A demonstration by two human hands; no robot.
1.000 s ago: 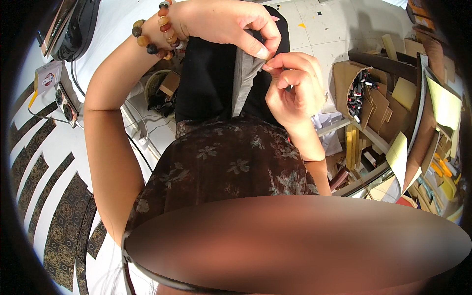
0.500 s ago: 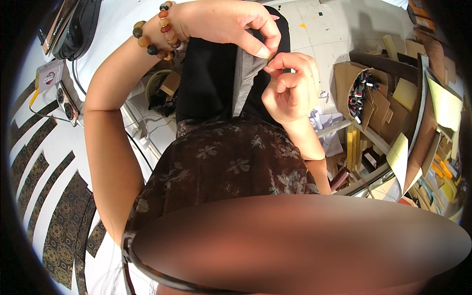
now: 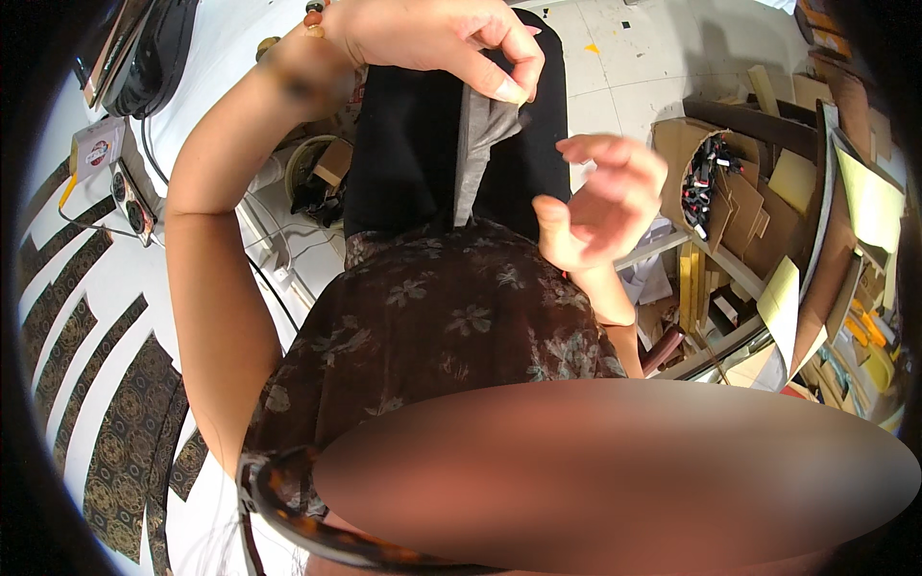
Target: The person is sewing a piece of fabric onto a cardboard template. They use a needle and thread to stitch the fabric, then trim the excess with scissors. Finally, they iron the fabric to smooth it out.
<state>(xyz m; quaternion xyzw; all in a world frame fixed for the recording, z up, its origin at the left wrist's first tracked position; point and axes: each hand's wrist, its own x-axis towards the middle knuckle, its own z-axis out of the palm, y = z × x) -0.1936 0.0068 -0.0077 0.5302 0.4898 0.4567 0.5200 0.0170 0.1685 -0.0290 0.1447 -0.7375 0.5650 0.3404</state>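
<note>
My left hand (image 3: 451,43) pinches the top end of a grey fabric strip (image 3: 473,158) between thumb and fingers. The strip hangs over my black-clad lap (image 3: 399,144), its upper part folded to one side and its lower end reaching my brown floral top (image 3: 451,317). To the right of the cloth, apart from it, is my right hand (image 3: 610,197). Its fingers are spread from the thumb and slightly blurred, and no object shows in them.
Dark patterned fabric pieces (image 3: 125,442) lie on the white table (image 3: 206,523) at left, by a power strip (image 3: 130,202). A bin (image 3: 312,197) stands beside my knee. On the right, a shelf (image 3: 740,274) holds cardboard, and a carton (image 3: 672,163) contains several small dark items.
My right hand has let go of the strip's edge and moved right and down, its fingers opening. My left hand still holds the strip, shifted slightly upward.
</note>
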